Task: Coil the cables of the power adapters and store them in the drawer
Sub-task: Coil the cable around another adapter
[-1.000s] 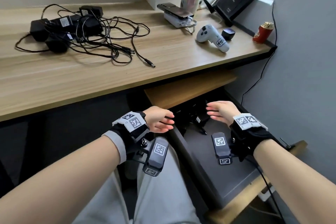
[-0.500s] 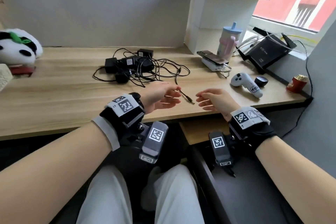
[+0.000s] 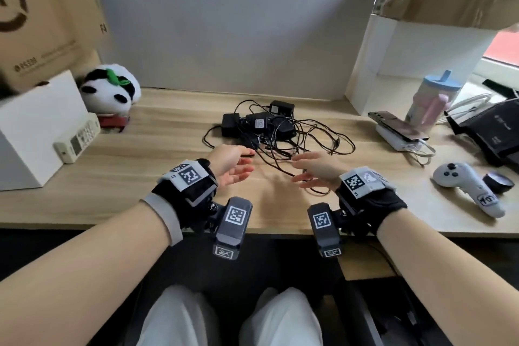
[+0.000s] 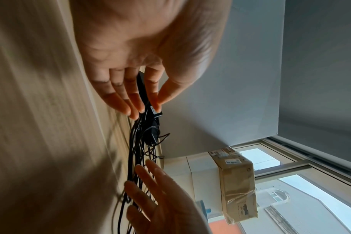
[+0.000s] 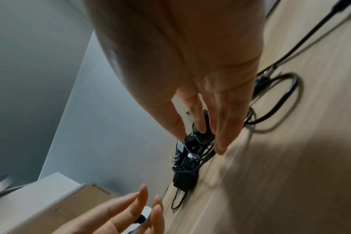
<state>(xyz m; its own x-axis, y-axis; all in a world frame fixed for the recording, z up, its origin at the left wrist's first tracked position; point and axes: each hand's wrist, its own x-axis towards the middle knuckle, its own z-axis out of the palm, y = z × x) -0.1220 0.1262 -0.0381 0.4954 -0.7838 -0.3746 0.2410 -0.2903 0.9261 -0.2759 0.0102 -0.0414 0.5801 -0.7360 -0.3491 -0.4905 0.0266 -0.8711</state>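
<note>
Several black power adapters (image 3: 259,121) lie in a pile on the wooden desk (image 3: 140,177), their thin black cables (image 3: 317,137) tangled around and in front of them. My left hand (image 3: 236,166) hovers open just short of the pile's near left side, fingers relaxed and holding nothing. My right hand (image 3: 311,168) hovers open over the near loops of cable, palm turned inward. In the left wrist view the adapters (image 4: 153,126) sit just past my fingertips (image 4: 130,104). The right wrist view shows the adapters (image 5: 185,166) beyond my straight fingers (image 5: 224,126). The drawer is out of view.
A white box (image 3: 36,132) with a remote control (image 3: 77,140) and a panda plush (image 3: 111,93) stand at the left. At the right are a phone on a power bank (image 3: 398,132), a pink bottle (image 3: 432,104), a router (image 3: 488,129) and a white game controller (image 3: 466,188).
Both hands rose from the open drawer below the desk and moved forward over the desk to the cable pile. My view lifted from the drawer to the desk top.
</note>
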